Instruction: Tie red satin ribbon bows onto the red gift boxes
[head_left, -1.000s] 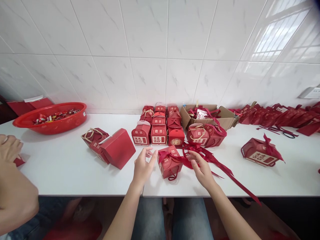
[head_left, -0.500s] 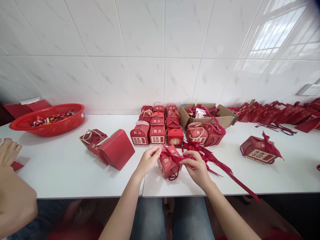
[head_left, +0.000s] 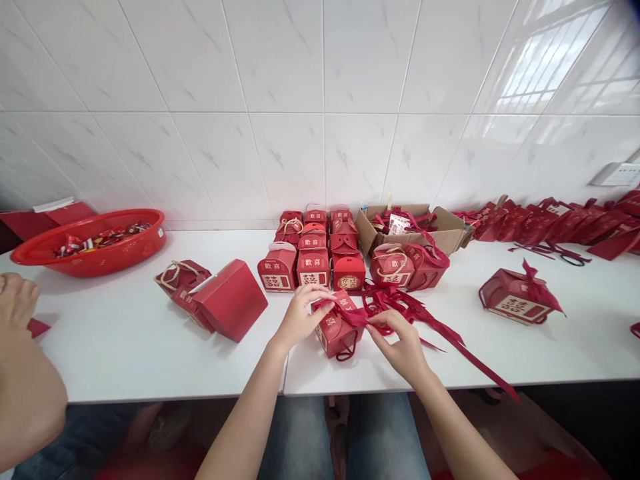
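Observation:
A small red gift box [head_left: 334, 332] with a dark red cord handle stands in front of me on the white table. Across its top runs a dark red ribbon [head_left: 354, 316]. My left hand [head_left: 306, 313] rests at the upper left of the box, its fingers closed on the ribbon there. On the right side, my right hand [head_left: 397, 340] pinches the ribbon between thumb and forefinger. Just behind that hand lies a heap of loose red ribbons [head_left: 400, 303], with long strips trailing right.
Rows of red boxes [head_left: 313, 268] stand behind, beside a cardboard box [head_left: 445, 230] of ribbons. A red basin [head_left: 100, 261] holds sweets. Two boxes [head_left: 233, 300] lie left; a ribboned box [head_left: 517, 300] and scissors [head_left: 575, 259] are right. Another person's hand [head_left: 17, 300] is far left.
My left hand has shifted over the box top, its fingers further across the ribbon. My right hand has moved slightly right and down, still pinching the ribbon. The view has shifted slightly.

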Available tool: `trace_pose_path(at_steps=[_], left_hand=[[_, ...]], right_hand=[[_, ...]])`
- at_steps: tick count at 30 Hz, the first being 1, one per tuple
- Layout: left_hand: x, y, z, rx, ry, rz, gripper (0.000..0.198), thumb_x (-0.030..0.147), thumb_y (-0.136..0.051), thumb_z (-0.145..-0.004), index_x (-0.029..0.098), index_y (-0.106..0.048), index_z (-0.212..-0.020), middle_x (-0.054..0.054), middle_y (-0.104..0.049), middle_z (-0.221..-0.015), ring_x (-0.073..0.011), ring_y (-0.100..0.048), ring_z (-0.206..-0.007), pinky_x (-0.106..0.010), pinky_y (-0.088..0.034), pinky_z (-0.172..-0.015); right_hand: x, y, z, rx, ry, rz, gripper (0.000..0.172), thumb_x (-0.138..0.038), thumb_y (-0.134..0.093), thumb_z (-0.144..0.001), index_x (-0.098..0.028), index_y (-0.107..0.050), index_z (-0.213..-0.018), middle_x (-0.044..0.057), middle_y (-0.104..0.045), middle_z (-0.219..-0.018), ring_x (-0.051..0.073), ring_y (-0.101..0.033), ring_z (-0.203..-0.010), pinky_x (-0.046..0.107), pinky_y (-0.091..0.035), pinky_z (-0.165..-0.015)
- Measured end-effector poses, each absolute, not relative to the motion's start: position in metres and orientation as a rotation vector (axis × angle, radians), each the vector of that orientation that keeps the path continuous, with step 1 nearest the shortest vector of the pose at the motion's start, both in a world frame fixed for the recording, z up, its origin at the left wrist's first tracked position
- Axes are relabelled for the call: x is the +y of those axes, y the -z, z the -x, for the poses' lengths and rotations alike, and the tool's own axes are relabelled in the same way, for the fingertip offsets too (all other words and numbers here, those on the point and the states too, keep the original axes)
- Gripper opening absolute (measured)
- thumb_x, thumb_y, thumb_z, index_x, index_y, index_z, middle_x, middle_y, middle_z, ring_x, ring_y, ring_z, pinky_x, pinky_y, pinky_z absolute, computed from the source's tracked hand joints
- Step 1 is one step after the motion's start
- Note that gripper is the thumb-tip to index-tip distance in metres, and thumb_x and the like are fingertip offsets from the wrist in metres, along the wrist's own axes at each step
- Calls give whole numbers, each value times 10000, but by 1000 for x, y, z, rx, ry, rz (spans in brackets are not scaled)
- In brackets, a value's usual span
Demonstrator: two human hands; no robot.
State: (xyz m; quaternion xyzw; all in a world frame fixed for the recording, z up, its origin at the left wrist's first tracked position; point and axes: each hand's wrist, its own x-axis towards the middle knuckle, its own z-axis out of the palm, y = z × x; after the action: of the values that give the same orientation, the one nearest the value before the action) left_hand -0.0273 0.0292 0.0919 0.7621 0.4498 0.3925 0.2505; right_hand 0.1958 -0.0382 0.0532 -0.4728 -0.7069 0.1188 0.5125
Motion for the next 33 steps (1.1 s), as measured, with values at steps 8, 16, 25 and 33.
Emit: trace_pose_path(at_steps=[8,16,25,33], left_hand=[[35,-82,23,1504,-1218,-2034,187,339,-566,-811,188,-642,-730,-40,-631,-784,-170,-571,-744,-304,-460,-713],[33,-73,18,1503,-1283,-1824,196,373,-585,-775,184,-622,-742,-47,-653,-812,-175,-612,-736,-292,-490,-680],[39,-60,31,1588,-1300,-1576,300,465,-524,-812,188,-618,-744,-39,-691,-759,-180,-656,-665,-280,-508,-637],[-4,-23,60,1649,-1198,-1566,217,384,-548,-793,187,-612,-729,-31,-669,-681,-182,-632,-634,-284,-487,-619]], right_hand=[[-55,-58,-189,-1914,-232,863,194,-77,-541,-847,-237,-643,-889,41,-653,-825,170,-604,-763,312,-503,-655],[-61,-49,-181,-2008,-275,836,285,-29,-469,-839,-253,-633,-904,33,-668,-837,170,-592,-751,325,-492,-651],[-75,-48,-195,-1971,-460,845,295,-32,-459,-792,-245,-620,-917,42,-624,-894,177,-599,-799,323,-499,-697],[-53,-1,-199,-1491,-522,1205,642,-77,-452,-725,-250,-383,-1339,115,-551,-1214,237,-576,-1057,394,-533,-789]])
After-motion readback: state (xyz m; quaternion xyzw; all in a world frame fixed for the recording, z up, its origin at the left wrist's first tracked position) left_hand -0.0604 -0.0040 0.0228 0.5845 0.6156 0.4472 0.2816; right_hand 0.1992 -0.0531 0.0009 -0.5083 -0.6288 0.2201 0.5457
